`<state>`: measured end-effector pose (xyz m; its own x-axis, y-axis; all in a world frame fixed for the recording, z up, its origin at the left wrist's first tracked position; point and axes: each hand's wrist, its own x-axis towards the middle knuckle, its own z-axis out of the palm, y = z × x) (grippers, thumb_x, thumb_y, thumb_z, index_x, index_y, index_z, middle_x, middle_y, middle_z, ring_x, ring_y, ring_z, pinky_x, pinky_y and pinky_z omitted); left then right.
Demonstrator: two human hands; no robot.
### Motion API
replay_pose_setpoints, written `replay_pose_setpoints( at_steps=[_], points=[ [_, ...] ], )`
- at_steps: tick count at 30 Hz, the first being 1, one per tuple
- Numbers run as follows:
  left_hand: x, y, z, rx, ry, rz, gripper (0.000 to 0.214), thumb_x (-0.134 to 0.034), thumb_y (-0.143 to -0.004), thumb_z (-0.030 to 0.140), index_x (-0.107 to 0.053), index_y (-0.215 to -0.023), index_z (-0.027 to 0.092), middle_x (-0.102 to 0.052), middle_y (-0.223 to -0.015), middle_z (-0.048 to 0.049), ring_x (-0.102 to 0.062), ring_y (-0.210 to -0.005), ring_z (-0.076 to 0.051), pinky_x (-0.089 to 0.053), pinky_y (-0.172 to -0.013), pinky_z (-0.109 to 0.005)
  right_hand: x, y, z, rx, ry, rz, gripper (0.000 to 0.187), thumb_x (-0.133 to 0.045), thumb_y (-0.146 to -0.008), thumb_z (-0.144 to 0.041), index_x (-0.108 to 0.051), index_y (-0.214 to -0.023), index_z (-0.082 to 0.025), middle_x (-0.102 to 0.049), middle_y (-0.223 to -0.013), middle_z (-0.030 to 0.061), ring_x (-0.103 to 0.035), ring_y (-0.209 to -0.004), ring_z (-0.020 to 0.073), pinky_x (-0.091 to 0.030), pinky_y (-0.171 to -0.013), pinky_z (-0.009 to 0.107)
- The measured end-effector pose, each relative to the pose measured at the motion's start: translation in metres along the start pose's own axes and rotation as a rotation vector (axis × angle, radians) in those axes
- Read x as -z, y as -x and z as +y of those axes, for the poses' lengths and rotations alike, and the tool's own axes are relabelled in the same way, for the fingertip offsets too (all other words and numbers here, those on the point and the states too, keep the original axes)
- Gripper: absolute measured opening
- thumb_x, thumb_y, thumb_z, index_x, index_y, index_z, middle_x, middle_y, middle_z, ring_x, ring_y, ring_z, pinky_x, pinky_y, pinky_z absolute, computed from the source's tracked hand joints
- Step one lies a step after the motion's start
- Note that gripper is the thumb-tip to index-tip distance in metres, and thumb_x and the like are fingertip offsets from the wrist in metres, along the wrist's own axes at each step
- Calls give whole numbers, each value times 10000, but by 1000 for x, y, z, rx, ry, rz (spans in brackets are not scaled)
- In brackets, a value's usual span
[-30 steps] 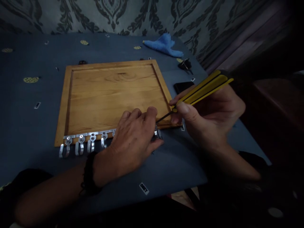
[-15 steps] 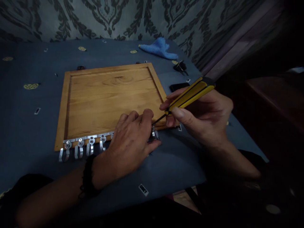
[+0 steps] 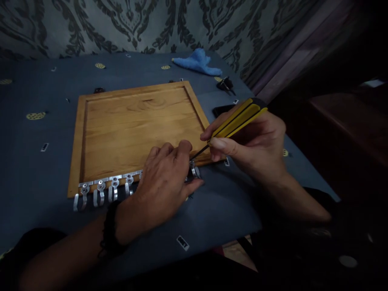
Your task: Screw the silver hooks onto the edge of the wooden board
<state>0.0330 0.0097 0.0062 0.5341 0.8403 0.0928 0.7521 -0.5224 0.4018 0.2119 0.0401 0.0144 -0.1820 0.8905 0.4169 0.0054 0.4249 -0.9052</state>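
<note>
A shallow framed wooden board (image 3: 142, 125) lies on the cloth-covered table. Along its near edge runs a metal hook rail (image 3: 104, 182) with several silver coat hooks hanging over the side. My left hand (image 3: 166, 184) is closed over the rail's right part, fingers on the board and thumb on the near side, hiding the hooks beneath it. In my right hand (image 3: 254, 145) is a yellow and black screwdriver (image 3: 239, 119), gripped between thumb and fingers and tilted. Its tip meets the rail's right end, beside my left index finger; the screw there is too small to make out.
A blue cloth (image 3: 198, 62) lies at the back of the table, with a small black object with prongs (image 3: 226, 85) in front of it. A flat black object (image 3: 222, 110) sits right of the board. Dark fittings (image 3: 98, 90) show at the board's far edge.
The whole view has shifted slightly, so the board and objects sit a little further left. Both hands keep their grips, and the screwdriver tip stays at the rail's right end.
</note>
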Motion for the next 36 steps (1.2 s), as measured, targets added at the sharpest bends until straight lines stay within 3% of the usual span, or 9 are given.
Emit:
replay_pose_setpoints(
  at_steps=[7,16,19,27,36],
  points=[
    [-1,0,-1,-10,8,12,463,-757,-806,318,-446,-1115,168,-669,-998,-46,-585,-966,-286,-434,-818,-430,5,4,-1,-89,-14,-58,233,-720,-849,-305,-734,-1081,-285,-743,-879,-14,-658,-546,106,-623,-568,273],
    [-1,1,-1,-5,18,4,456,-747,-820,321,-436,-1120,174,-673,-1029,-50,-581,-979,-270,-428,-829,-415,1,2,2,45,38,48,95,-823,-736,-229,-756,-788,-271,-669,-683,-45,-597,-482,93,-506,-404,219],
    [-1,1,-1,1,25,1,441,-745,-820,318,-435,-1104,184,-674,-1021,-41,-579,-970,-260,-428,-834,-411,-1,2,1,80,49,59,131,-856,-693,-226,-728,-707,-253,-647,-658,-44,-557,-448,88,-471,-377,230],
    [-2,2,-1,-13,20,21,462,-752,-814,321,-442,-1125,178,-672,-1002,-40,-586,-969,-260,-430,-837,-409,0,4,3,138,60,282,86,-783,-796,-318,-723,-788,-256,-676,-740,-17,-544,-429,90,-439,-364,270],
    [-3,1,-1,-21,12,26,446,-749,-817,329,-451,-1110,175,-677,-1023,-47,-594,-979,-275,-420,-818,-408,-9,4,-1,42,95,222,134,-836,-727,-356,-739,-773,-275,-667,-687,-24,-561,-426,111,-520,-370,293]
  ],
)
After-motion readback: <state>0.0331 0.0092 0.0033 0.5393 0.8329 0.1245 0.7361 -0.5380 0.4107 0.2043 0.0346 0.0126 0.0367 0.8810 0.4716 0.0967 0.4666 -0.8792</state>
